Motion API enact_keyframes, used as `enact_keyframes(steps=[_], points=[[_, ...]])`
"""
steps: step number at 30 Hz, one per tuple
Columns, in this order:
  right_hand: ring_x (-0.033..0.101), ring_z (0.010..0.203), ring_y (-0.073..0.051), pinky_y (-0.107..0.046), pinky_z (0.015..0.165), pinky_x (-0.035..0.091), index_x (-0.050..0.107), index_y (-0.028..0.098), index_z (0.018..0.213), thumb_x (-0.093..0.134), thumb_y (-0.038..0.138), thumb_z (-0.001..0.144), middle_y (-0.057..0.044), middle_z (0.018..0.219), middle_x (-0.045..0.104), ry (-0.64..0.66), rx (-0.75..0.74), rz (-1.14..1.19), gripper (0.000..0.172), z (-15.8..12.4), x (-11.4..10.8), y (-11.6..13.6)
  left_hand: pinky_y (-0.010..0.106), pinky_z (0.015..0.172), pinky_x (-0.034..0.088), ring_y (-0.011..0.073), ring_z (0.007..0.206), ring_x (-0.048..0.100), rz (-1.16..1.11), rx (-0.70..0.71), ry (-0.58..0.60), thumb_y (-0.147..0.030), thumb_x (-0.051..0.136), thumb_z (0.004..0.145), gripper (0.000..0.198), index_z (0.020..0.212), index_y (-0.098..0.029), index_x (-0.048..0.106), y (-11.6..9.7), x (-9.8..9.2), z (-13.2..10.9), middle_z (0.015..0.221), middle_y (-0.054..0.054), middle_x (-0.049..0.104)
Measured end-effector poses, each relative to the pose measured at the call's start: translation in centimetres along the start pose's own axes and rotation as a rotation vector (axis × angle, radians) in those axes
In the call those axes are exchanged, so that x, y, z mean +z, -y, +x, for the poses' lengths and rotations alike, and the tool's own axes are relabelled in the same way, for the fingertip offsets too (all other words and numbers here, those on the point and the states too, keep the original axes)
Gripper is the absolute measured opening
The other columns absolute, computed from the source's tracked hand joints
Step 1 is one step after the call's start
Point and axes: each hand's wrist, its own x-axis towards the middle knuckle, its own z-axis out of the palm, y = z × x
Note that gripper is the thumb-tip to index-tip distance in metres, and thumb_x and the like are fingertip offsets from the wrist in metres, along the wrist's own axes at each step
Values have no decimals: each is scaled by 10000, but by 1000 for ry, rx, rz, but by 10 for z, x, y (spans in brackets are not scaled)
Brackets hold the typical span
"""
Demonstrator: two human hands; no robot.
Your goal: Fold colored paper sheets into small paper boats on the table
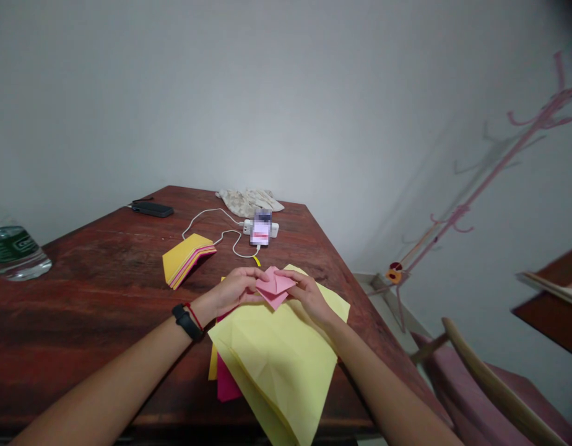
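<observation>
A small folded pink paper [275, 288] is held between both hands above the table. My left hand [237, 288] grips its left side, and a dark band and a red string circle that wrist. On the right side, the fingers of my right hand [309, 297] are closed on the same paper. Large pale yellow sheets [286, 365] with creases lie beneath the hands. Magenta paper [226, 379] and darker yellow paper stick out from under them at the left. A folded yellow and pink paper stack [188, 257] rests farther left.
A phone [260, 229] leans on a white block with cables, before a crumpled cloth [249, 201]. A black device [152, 209] and a water bottle [17, 251] stand left. Beyond the table's [104, 297] right edge are a pink rack [490, 173] and chair [472, 384].
</observation>
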Motion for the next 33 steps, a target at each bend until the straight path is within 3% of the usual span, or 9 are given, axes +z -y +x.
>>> enact_keyframes(steps=[5, 7, 10, 13, 16, 22, 25, 28, 33], points=[[646, 810, -232, -323, 692, 494, 793, 197, 1036, 637, 256, 646, -85, 1029, 759, 127, 46, 67, 424, -1, -10, -1, 261, 648, 567, 152, 680, 657, 274, -11, 113, -147, 652, 686, 149, 807, -134, 739, -13, -7, -6, 764, 50, 698], [659, 798, -247, -328, 681, 491, 806, 170, 979, 627, 330, 667, -106, 988, 768, 177, 93, 124, 393, -4, -13, 2, 243, 612, 542, 144, 626, 639, 371, -47, 298, -254, 685, 747, 126, 762, -145, 747, -20, -7, -12, 725, 52, 704], [669, 752, -248, -333, 679, 498, 814, 149, 875, 646, 423, 687, -114, 885, 775, 268, 160, 198, 372, -9, -13, 8, 288, 696, 556, 191, 699, 686, 368, -190, 603, -438, 692, 804, 294, 798, -153, 765, -24, -6, -21, 782, 95, 744], [647, 649, -211, -309, 615, 486, 809, 141, 840, 680, 497, 705, -103, 799, 769, 321, 209, 223, 402, -12, -12, 13, 309, 760, 557, 214, 778, 707, 324, -249, 683, -538, 726, 776, 377, 804, -163, 753, -18, -3, -22, 852, 110, 761], [630, 606, -174, -270, 570, 456, 796, 140, 872, 745, 487, 721, -82, 754, 758, 333, 253, 188, 382, -11, -10, 11, 292, 711, 566, 183, 706, 688, 257, -239, 599, -559, 770, 734, 406, 705, -164, 679, -11, -5, -17, 754, 67, 717], [576, 558, -107, -209, 501, 405, 744, 171, 877, 871, 335, 651, -24, 757, 731, 190, 166, 104, 307, -2, -7, 0, 230, 608, 534, 120, 626, 636, 358, -89, 397, -485, 790, 744, 364, 814, -149, 670, -4, -5, -6, 742, 20, 653], [494, 462, -82, -192, 423, 340, 715, 176, 1000, 855, 382, 673, 7, 670, 690, 101, 134, 39, 411, 2, -7, -3, 219, 533, 489, 107, 555, 587, 429, 62, 208, -445, 819, 700, 356, 775, -146, 639, 6, -4, 1, 676, 3, 632], [503, 443, -92, -209, 425, 384, 691, 171, 1099, 846, 427, 671, 14, 635, 683, 14, 143, -8, 523, 5, -8, -4, 219, 523, 468, 114, 529, 589, 412, 124, 71, -409, 808, 702, 340, 796, -163, 593, 15, -4, 7, 622, -15, 624], [573, 517, -126, -244, 472, 448, 746, 155, 904, 846, 458, 655, -26, 667, 707, -90, 98, -65, 405, 8, -7, -8, 194, 513, 419, 111, 518, 571, 439, 225, -92, -308, 782, 726, 286, 847, -184, 555, 16, -7, 10, 585, -41, 619]])
